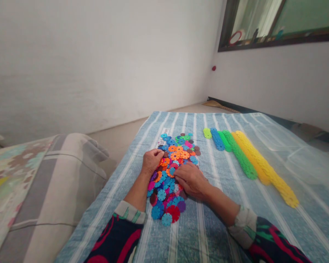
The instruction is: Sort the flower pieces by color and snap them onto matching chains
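Observation:
A pile of flat plastic snowflake discs [172, 175] in blue, orange, pink, red and purple lies on a blue-striped cloth [208, 226]. My left hand [151, 160] rests curled on the pile's left side, fingers pressed on the discs. My right hand [190, 179] lies palm down on the pile's right side, fingertips pinched around the discs in the middle. What each hand grips is hidden by the fingers. To the right lie long rows of stacked discs: green and blue ones [230, 149] and yellow ones [265, 170].
A folded grey and floral quilt [44, 190] lies at the left beside the cloth. White walls stand behind, with a dark-framed window [279, 22] at the upper right. A clear plastic sheet [304, 149] covers the cloth's right part.

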The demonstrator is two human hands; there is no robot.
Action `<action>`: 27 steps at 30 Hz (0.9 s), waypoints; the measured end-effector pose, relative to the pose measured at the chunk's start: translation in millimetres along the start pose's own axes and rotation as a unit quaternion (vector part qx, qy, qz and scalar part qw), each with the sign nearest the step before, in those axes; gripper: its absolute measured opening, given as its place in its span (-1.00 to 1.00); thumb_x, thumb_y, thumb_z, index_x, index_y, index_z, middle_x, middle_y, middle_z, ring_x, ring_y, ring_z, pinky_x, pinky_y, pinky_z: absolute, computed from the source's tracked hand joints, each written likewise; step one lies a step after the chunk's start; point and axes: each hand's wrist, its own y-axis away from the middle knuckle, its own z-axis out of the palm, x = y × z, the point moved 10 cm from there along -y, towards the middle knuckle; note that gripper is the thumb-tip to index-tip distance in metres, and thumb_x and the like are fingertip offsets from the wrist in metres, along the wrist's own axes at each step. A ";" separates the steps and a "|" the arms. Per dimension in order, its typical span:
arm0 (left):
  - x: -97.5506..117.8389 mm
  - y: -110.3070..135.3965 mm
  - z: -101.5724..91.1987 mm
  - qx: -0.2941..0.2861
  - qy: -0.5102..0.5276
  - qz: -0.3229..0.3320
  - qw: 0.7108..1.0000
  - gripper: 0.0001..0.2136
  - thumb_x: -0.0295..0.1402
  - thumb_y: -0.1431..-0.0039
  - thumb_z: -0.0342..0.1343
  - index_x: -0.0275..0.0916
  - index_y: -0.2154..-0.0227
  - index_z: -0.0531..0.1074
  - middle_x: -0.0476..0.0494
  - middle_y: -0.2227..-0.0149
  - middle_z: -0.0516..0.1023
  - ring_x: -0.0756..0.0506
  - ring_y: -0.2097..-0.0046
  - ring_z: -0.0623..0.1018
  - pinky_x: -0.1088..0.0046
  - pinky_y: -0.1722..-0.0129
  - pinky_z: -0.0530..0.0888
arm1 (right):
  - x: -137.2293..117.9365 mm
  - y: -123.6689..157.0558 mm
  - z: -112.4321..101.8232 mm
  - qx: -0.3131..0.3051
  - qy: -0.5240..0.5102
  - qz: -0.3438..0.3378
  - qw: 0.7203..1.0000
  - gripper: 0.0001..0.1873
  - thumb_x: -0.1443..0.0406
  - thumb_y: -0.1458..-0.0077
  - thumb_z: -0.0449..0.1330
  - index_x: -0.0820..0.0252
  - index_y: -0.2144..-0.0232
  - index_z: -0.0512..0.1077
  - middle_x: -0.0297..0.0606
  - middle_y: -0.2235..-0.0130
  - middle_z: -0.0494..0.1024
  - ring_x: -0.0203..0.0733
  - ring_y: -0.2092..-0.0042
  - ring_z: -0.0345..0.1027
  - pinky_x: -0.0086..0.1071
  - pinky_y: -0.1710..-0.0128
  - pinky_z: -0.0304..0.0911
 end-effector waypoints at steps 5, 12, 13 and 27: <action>-0.9 -0.3 0.0 0.004 -0.002 0.002 1.000 -0.75 -0.23 0.05 0.04 -0.26 0.53 0.55 -0.03 0.48 0.59 -0.04 0.41 0.51 0.53 0.38 0.41 | 23.4 -14.7 6.2 -0.001 0.036 0.007 0.999 -0.81 0.36 -0.21 0.04 0.14 0.29 0.47 -0.16 0.16 0.46 -0.10 0.05 0.21 -0.21 0.06 0.08; -3.2 -0.3 0.9 0.003 -0.001 -0.004 1.000 -0.76 -0.26 0.04 0.04 -0.27 0.50 0.55 -0.02 0.50 0.58 -0.04 0.41 0.51 0.53 0.37 0.41 | 55.7 -14.7 -2.2 0.052 0.083 0.085 0.992 -0.82 0.31 -0.15 0.13 0.15 0.23 0.52 -0.06 0.01 0.36 0.05 -0.08 0.10 -0.06 -0.04 0.08; -3.2 -0.4 1.3 0.002 -0.001 -0.003 1.000 -0.77 -0.26 0.04 0.04 -0.27 0.50 0.55 -0.02 0.49 0.58 -0.03 0.41 0.51 0.53 0.37 0.41 | 51.7 -13.8 -1.5 0.052 0.079 0.071 0.993 -0.80 0.31 -0.16 0.13 0.13 0.21 0.52 -0.06 -0.03 0.34 0.07 -0.12 0.07 -0.04 -0.07 0.06; 0.6 -0.3 1.4 0.001 -0.005 0.010 1.000 -0.76 -0.25 0.03 0.04 -0.27 0.51 0.55 -0.03 0.48 0.59 -0.03 0.41 0.52 0.53 0.39 0.40 | 46.5 -17.5 6.1 0.021 0.098 0.086 0.991 -0.80 0.26 -0.14 0.16 0.11 0.21 0.53 -0.08 -0.07 0.32 0.08 -0.17 0.03 -0.05 -0.07 0.08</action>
